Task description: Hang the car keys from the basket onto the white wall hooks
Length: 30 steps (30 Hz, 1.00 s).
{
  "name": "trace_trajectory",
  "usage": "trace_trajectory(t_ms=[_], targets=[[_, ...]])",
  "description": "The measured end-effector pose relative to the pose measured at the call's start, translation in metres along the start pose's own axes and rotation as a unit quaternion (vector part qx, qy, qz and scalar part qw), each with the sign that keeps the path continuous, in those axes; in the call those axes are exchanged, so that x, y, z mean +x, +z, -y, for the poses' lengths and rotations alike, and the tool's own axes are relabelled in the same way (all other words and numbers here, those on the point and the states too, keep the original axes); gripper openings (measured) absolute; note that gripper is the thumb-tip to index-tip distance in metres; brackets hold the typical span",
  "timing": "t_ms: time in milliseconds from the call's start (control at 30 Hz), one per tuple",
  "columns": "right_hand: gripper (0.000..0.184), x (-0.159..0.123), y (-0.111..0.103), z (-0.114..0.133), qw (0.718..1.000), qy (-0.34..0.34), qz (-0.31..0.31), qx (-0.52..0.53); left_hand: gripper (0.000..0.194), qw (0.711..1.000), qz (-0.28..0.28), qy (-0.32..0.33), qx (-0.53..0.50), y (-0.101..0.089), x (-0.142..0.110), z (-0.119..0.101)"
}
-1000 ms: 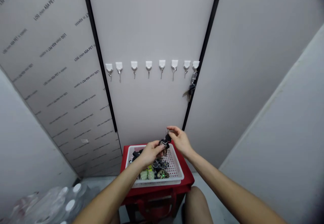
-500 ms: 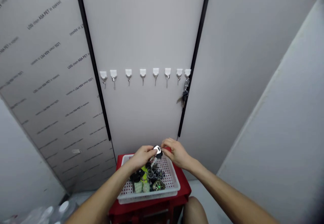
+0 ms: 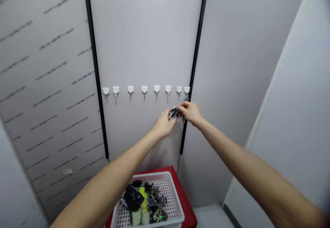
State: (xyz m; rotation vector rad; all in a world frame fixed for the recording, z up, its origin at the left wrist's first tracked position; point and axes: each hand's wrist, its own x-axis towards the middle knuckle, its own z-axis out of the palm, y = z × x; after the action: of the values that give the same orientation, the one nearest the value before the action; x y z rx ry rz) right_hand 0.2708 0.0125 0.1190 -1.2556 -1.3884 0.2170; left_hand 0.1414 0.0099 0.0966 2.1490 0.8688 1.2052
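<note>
Both my hands are raised to the wall, just below the right end of a row of white adhesive hooks (image 3: 144, 90). My left hand (image 3: 164, 123) and my right hand (image 3: 191, 112) pinch a dark key bunch (image 3: 174, 112) between them, fingers closed on it. It hangs right under the second hook from the right (image 3: 178, 90). The rightmost hook (image 3: 187, 91) is partly hidden by my right hand, and what hangs on it is hidden too. Below, a white perforated basket (image 3: 173, 190) holds several more key bunches and keychains (image 3: 144, 200).
The basket sits on a red stool (image 3: 187, 210) against the wall. Grey wall panels are split by black vertical strips (image 3: 94, 66); the left panel carries printed protective film. A white wall (image 3: 296, 94) closes in on the right.
Both hands lifted the key bunch out of the basket and up to the hook row. The view tilted upward, so the basket now sits at the bottom edge.
</note>
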Motion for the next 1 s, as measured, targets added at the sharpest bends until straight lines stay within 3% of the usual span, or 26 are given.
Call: trace_trajectory(t_ms=[200,367,533,667,733,800,900,1000], targets=[[0.005,0.044,-0.011,0.008,0.995,0.011,-0.099,-0.029,0.044,0.996,-0.001,0.014,0.093,-0.001,0.018,0.0],[0.011,0.054,-0.006,0.007,0.988,0.025,-0.091,-0.124,0.042,0.993,0.014,0.002,0.117,-0.006,0.011,0.006],[0.024,0.043,-0.009,0.001,0.978,0.013,-0.104,-0.179,0.037,0.995,0.031,-0.026,0.094,-0.011,-0.016,0.021],[0.027,0.0,-0.001,-0.015,0.962,-0.081,-0.155,-0.212,0.031,0.993,0.052,-0.088,0.059,-0.007,-0.06,0.065],[0.026,-0.039,0.015,-0.032,0.969,-0.095,-0.082,-0.215,0.029,0.986,0.066,-0.138,0.059,-0.003,-0.09,0.096],[0.024,-0.086,0.035,-0.054,0.972,-0.077,0.079,-0.208,0.026,0.977,0.079,-0.18,0.081,0.001,-0.122,0.125],[0.022,-0.156,0.068,-0.085,0.921,-0.041,0.334,-0.194,0.023,0.97,0.104,-0.178,0.132,0.004,-0.163,0.154],[0.031,-0.197,0.092,-0.104,0.884,-0.033,0.416,-0.21,0.022,0.968,0.127,-0.144,0.162,0.006,-0.187,0.165]])
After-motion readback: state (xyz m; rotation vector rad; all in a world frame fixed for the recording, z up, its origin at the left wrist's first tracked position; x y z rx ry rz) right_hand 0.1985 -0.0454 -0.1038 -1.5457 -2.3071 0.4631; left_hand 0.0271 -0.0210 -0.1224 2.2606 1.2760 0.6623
